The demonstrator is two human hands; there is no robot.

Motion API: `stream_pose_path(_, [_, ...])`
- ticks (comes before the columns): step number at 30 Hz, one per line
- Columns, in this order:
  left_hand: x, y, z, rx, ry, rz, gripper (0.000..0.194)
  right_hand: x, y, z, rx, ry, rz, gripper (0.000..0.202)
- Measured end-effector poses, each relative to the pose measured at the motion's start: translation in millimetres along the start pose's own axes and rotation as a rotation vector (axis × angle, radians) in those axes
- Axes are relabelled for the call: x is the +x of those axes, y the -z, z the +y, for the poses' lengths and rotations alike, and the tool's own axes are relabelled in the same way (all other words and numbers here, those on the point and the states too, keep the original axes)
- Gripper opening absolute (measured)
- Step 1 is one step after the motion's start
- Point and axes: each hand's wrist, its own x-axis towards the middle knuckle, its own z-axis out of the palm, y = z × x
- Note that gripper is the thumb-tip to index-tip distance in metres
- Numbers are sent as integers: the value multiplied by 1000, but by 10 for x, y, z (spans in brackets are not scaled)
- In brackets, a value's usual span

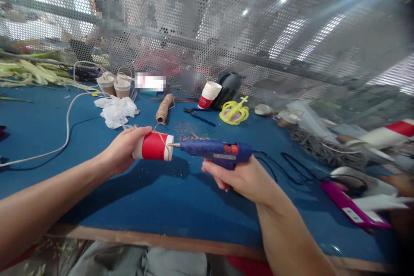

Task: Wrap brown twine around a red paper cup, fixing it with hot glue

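Observation:
A red and white paper cup (153,146) lies on its side in the air, with my left hand (124,146) closed around its left end. Twine (161,136) runs over the cup's side and leads up toward a twine spool (164,108) on the table. My right hand (233,177) grips a blue hot glue gun (210,150) by its handle, pointed left. The gun's metal nozzle is at the right end of the cup, apparently touching it or very close. Its black cord trails off to the right.
Behind stand stacked paper cups (209,95), blue-handled pliers (200,116), a yellow crown (234,112) and a black container (228,90). White crumpled cloth (117,111) and twine-wrapped cups (122,86) sit back left. A purple power strip (352,207) and grey cord bundle (333,148) lie right.

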Motion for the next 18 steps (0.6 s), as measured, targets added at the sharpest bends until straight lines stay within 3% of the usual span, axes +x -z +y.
stream_pose_path(10, [16,-3,11,14,-2,45,18,-17,18,16,-24,4,-20,23])
stream_pose_path(18, [-33,-4,9,65,-60,-39,23,4,27,-24,27,-10,14,23])
